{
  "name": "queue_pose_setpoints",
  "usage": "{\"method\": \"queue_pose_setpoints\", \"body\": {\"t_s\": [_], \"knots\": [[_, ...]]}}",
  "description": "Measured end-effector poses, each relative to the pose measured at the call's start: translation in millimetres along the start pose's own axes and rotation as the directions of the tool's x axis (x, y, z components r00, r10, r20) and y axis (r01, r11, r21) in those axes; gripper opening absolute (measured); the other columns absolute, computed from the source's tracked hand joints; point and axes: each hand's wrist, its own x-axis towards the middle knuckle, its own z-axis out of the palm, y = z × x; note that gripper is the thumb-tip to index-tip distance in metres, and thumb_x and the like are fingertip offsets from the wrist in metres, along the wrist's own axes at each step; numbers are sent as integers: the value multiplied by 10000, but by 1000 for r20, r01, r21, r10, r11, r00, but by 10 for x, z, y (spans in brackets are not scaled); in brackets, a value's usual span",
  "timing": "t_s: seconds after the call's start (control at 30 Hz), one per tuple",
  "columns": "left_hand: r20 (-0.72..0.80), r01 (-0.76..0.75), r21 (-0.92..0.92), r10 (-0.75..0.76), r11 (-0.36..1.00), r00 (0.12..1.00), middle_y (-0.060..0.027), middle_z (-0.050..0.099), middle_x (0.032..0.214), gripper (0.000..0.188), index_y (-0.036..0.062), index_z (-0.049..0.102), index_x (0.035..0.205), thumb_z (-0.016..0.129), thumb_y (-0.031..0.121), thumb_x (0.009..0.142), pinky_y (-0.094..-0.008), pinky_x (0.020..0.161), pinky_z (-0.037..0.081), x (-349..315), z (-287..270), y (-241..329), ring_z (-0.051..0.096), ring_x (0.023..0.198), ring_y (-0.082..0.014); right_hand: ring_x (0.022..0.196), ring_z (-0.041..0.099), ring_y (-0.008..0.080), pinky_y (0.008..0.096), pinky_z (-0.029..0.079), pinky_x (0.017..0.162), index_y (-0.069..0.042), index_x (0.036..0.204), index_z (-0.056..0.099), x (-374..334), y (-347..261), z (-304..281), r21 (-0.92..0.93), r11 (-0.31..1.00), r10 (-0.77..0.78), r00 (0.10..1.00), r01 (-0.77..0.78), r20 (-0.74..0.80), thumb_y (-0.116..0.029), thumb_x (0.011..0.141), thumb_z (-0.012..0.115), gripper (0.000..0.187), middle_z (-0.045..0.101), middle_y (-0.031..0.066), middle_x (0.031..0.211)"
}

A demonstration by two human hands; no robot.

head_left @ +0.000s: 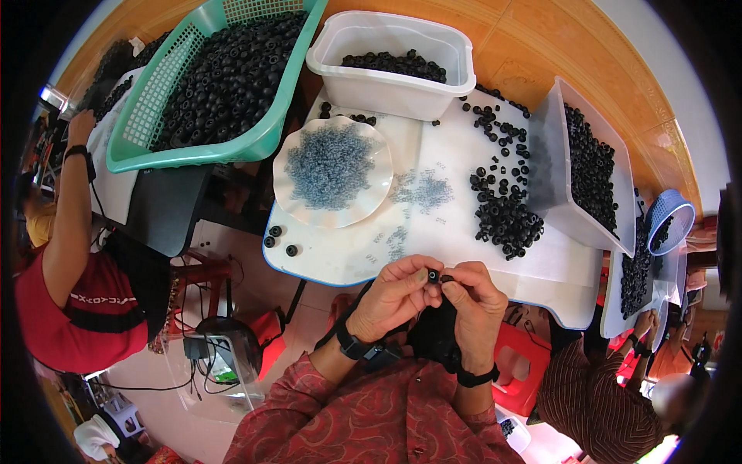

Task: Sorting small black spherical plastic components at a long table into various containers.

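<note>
Both of my hands meet just off the near edge of the white table (332,259). In the fingertips of my left hand (396,298) is a small round black part (433,275) with a light centre. My right hand (473,301) pinches another small dark piece (447,278) right beside it; its exact kind is too small to tell. Beyond my hands, tiny clear bluish pieces (429,192) lie scattered on the table. More of them are heaped on a white scalloped plate (375,197). A pile of black round parts (506,224) lies to the right.
At the far left stands a green basket (124,139) full of black parts. A white tub (386,89) and a clear bin (572,193) hold more. A blue basket (672,207) is farther right. People sit on both sides, with a red stool (519,363) near my right arm.
</note>
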Motion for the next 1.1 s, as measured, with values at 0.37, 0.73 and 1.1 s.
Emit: {"method": "queue_pose_setpoints", "body": {"t_s": [0.37,0.73,1.1], "knots": [[-42,-35,66,38,997,998,-115,682,944,242,-34,575,1198,525,86,995,-321,775,565,-15,45,6,689,807,-190,852,588,98,208,472,738,11,997,707,-5,2,28,-50,999,-9,1000,8,-22,60,844,680,163,585,38,973],[-80,-36,159,49,987,996,-114,673,961,251,-49,574,1209,506,79,1005,-325,791,574,-10,51,0,679,814,-166,850,585,100,207,478,730,12,1005,706,-9,26,29,-73,997,-18,999,16,-35,62,840,686,174,579,40,986],[-40,-66,203,75,977,996,-106,641,1049,259,-51,563,1222,514,76,1002,-320,803,576,-26,-3,-22,663,862,-157,853,596,106,212,496,724,13,1002,703,0,51,15,-71,997,-35,999,34,-25,73,836,682,178,582,49,989]]}}
